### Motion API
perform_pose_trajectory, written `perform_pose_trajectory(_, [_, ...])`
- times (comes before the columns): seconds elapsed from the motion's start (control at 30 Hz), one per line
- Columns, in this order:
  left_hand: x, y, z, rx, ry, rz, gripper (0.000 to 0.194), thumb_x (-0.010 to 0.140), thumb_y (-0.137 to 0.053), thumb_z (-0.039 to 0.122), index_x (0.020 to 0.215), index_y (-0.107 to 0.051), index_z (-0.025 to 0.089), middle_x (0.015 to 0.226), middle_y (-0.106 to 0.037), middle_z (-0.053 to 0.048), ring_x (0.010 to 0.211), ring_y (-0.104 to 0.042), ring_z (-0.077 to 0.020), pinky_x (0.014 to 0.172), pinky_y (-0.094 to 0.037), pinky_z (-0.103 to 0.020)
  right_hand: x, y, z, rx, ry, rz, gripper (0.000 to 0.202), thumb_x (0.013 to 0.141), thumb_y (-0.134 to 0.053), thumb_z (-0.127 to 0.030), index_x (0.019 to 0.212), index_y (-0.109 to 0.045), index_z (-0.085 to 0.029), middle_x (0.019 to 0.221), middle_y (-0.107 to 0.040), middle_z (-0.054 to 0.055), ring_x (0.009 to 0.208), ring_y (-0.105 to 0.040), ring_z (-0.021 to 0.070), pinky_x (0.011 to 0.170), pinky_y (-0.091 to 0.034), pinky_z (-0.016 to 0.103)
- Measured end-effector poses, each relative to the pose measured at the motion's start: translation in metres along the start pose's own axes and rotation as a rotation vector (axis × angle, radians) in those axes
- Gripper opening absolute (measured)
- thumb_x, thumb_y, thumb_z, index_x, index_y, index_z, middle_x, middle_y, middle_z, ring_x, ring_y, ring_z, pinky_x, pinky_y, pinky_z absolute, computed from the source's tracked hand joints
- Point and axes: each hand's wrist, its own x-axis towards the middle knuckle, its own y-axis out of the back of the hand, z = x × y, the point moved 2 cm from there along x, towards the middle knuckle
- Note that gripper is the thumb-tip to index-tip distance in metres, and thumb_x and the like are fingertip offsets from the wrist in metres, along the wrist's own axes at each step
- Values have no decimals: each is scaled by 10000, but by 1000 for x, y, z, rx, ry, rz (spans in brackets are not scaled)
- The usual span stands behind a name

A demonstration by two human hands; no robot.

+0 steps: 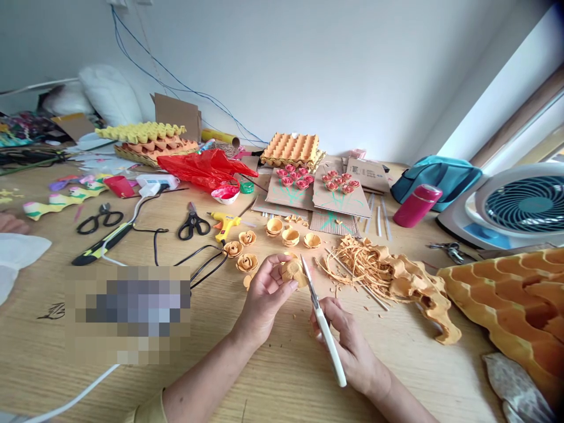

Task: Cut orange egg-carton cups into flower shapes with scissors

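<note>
Our left hand (269,283), nearly closed, pinches the cup (292,272) above the counter (273,382), presumably to leave its edge free for the scissors (323,320), which our right hand (349,341), curled round them, points forward beside it, though whether they touch it we cannot tell.

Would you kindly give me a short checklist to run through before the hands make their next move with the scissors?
1. Orange carton piece gripped in the left hand: ok, held between thumb and fingers.
2. White-handled scissors in the right hand: ok.
3. Left fingers out of the blades' path: ok, they appear left of the blades.
4. Blades touching the piece: cannot tell, the edges overlap in this view.
5. Table free of scraps near the hands: not ok, small crumbs lie there.
6. Glue gun switched off: cannot tell.
</note>
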Motion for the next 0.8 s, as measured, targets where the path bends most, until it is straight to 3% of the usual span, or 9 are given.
perform_pose_trajectory(0.27, [2,4,2,56,-15,-21,410,767,-765,208,1137,-589,239,977,-680,-6,922,-597,-131,878,-452,-253,-1,1,7,-1,-28,40,334,969,-499,-465,753,-534,-212,719,-548,10,676,-461,171,650,-411,308])
perform_pose_trajectory(0.47, [-1,-3,6,100,12,-87,465,746,-782,223,1156,-564,246,895,-666,6,850,-600,-137,833,-466,-262,6,6,12,304,-175,163,320,889,-631,-526,913,-600,-208,734,-550,-10,628,-481,146,564,-402,267])
perform_pose_trajectory(0.63, [-8,-9,3,317,-51,-220,427,781,-732,172,1172,-578,252,896,-674,-13,854,-608,-163,848,-467,-290,9,9,15,505,-199,285,401,804,-744,-504,1060,-573,-247,895,-623,23,734,-551,178,635,-469,291])
perform_pose_trajectory(0.8, [-10,-8,-2,432,-64,-279,484,775,-744,182,1227,-584,255,876,-658,-17,851,-592,-173,855,-456,-304,7,12,17,588,-252,323,428,766,-791,-473,1065,-579,-253,934,-594,13,774,-544,175,664,-468,287])
